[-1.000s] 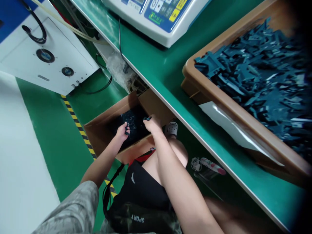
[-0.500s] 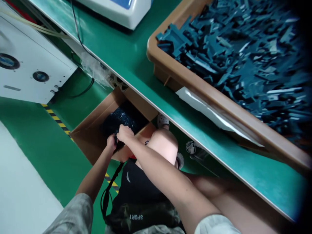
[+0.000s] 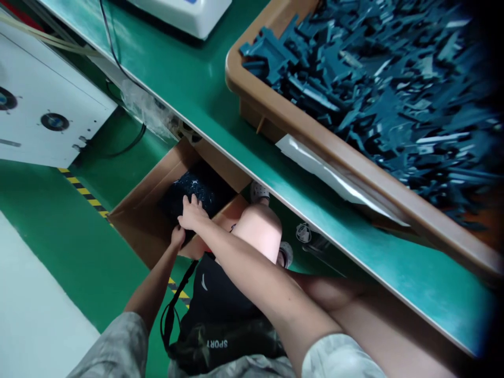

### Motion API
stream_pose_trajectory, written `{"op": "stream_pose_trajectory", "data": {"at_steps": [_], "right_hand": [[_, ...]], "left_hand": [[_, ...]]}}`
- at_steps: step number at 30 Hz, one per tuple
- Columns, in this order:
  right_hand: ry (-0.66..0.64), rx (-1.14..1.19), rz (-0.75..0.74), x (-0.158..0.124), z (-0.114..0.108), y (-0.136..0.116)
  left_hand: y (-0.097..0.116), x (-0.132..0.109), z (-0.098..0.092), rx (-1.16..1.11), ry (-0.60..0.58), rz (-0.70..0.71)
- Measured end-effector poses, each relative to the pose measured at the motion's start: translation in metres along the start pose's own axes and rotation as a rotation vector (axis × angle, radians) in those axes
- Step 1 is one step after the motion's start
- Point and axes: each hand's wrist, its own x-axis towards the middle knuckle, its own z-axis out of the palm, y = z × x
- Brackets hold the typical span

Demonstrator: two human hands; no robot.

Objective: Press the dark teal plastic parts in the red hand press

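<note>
An open cardboard box (image 3: 137,218) stands on the floor beside the bench, with a dark, shiny mass (image 3: 195,182) inside; I cannot tell whether this is a plastic bag or loose parts. My right hand (image 3: 192,213) is over the box's near part, fingers spread and apart, with nothing visible in it. Just below and left of it, my left hand (image 3: 178,236) has its fingers closed at the near side of the box. Whatever lies in those fingers is too dark and small to name.
On the green bench (image 3: 212,113), a brown tub (image 3: 260,113) is heaped with dark blue-green plastic parts (image 3: 354,100). A white device (image 3: 192,18) stands behind. A white cabinet (image 3: 51,100) is at left. My legs and a black bag (image 3: 220,304) are close to the box.
My right hand has opened from a closed grip beside the left hand, its fingers now spread. The left hand stays closed in nearly the same place. The view has shifted slightly.
</note>
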Motion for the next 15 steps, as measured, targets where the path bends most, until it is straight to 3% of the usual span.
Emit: {"op": "stream_pose_trajectory", "data": {"at_steps": [4, 6, 10, 15], "right_hand": [[-0.283, -0.18, -0.053, -0.005, -0.004, 0.008], [-0.304, -0.201, -0.095, -0.008, -0.011, 0.015], [0.028, -0.033, -0.087, -0.022, -0.035, 0.029], [0.365, 0.097, -0.142, -0.071, -0.052, 0.043]], "left_hand": [[-0.009, -0.013, 0.009, 0.147, -0.109, 0.005], [-0.007, -0.017, 0.013, 0.204, -0.14, 0.026], [0.013, -0.02, 0.02, 0.27, -0.172, 0.136], [0.048, -0.041, 0.027, 0.251, -0.193, 0.329]]}}
